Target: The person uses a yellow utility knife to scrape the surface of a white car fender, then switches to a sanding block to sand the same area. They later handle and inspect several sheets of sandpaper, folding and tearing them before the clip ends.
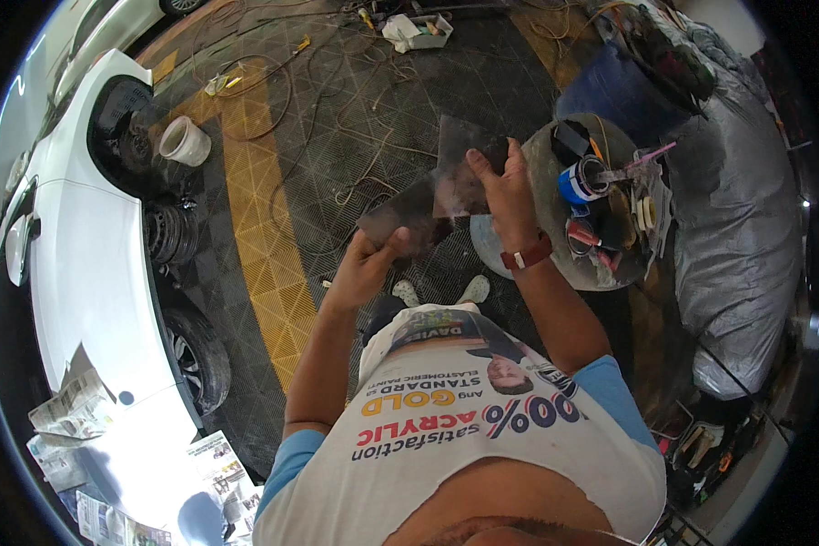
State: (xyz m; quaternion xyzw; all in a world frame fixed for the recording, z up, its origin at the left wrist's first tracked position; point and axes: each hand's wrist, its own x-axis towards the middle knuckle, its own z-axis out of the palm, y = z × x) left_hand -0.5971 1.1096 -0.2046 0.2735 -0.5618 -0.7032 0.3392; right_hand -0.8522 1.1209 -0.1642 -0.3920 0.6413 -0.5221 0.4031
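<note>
A thin dark sheet point(406, 215), sandpaper-like, is held up in the air over the floor point(328, 182), just past the left edge of the round grey table point(544, 168). Whether it is one bent sheet or two overlapping pieces cannot be told. Its near left corner is pinched by the left hand point(362, 271), thumb on top, fingers underneath. The far right part is gripped by the right hand point(508, 196), thumb laid along the sheet, index finger stretched out; finger pressure cannot be told. A watch with a red-brown strap point(528, 254) is worn on the right wrist.

On the table, a blue paint can point(580, 185) is set left of centre, a black object point(571, 140) near the far edge, a red-handled tool point(583, 233) toward the near edge, and tape rolls point(646, 214) by the right edge. A blue drum point(619, 96) is seen beyond the far edge, a silver cover point(737, 218) past the right edge.

At the floor's left side, a white car point(91, 264) is parked, newspaper point(75, 400) laid on it; a white bucket point(185, 142) is placed near its far wheel arch.
</note>
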